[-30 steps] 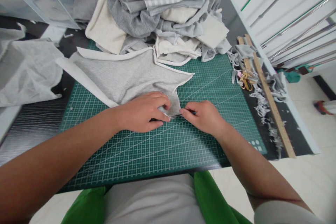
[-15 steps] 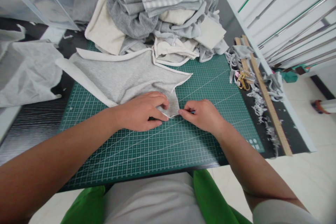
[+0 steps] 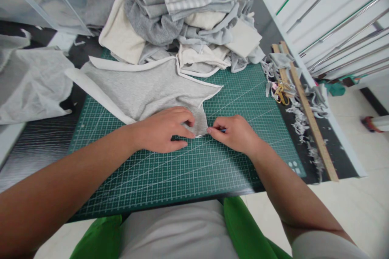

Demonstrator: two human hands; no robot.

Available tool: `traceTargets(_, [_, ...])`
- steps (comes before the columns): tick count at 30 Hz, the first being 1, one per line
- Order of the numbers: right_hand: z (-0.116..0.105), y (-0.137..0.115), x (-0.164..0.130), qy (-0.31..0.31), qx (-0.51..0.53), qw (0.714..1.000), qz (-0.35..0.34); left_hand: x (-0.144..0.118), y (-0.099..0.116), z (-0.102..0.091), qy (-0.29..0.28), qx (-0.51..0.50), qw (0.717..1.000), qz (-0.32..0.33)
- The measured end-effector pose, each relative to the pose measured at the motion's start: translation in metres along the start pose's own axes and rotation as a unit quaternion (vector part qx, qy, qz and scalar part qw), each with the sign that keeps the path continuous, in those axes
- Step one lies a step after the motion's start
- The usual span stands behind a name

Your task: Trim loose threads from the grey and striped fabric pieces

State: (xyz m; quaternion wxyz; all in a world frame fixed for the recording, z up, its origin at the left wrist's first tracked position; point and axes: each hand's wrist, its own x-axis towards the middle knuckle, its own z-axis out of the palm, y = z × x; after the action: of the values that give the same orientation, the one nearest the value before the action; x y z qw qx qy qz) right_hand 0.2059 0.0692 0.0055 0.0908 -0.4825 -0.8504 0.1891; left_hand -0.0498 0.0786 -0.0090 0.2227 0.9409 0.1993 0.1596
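A light grey knit fabric piece [image 3: 154, 81] with white-bound edges lies on the green cutting mat [image 3: 170, 182]. My left hand [image 3: 165, 129] rests on its near edge, fingers and thumb apart, pressing the cloth down. At the cloth's near right corner, my right hand [image 3: 234, 131] is closed in a pinch. It grips a slim metal tool [image 3: 201, 135], whose thin shaft lies along the cloth edge towards my left fingertips. A bit of blue shows between the right fingers; the rest of the tool is hidden.
A heap of grey, cream and striped garments [image 3: 182, 12] stands at the back. On the right lie a wooden ruler [image 3: 313, 123], gold-handled scissors [image 3: 282, 94] and fabric scraps [image 3: 299, 119]. Pale sheer cloth [image 3: 33, 81] is at the left; metal rods [image 3: 340, 36] stand beyond the table edge.
Very little differs. The tool's shaft has shifted slightly at the cloth edge, while both hands and the fabric keep nearly the same place.
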Motion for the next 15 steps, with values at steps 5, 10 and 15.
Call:
traceTargets(5, [-0.0015,0.0012,-0.0002,-0.009,0.013,1.0,-0.004,-0.0013,-0.001,0.0,0.0,-0.006,1.0,0.004])
traceTargets(10, [-0.0011,0.0007,0.0,-0.009,0.016,1.0,0.006,-0.0018,-0.002,0.001,0.003,-0.008,1.0,0.0])
traceTargets(15, [-0.0004,-0.0001,0.001,-0.012,0.013,1.0,0.013,-0.0014,-0.002,0.0011,0.001,-0.007,1.0,0.005])
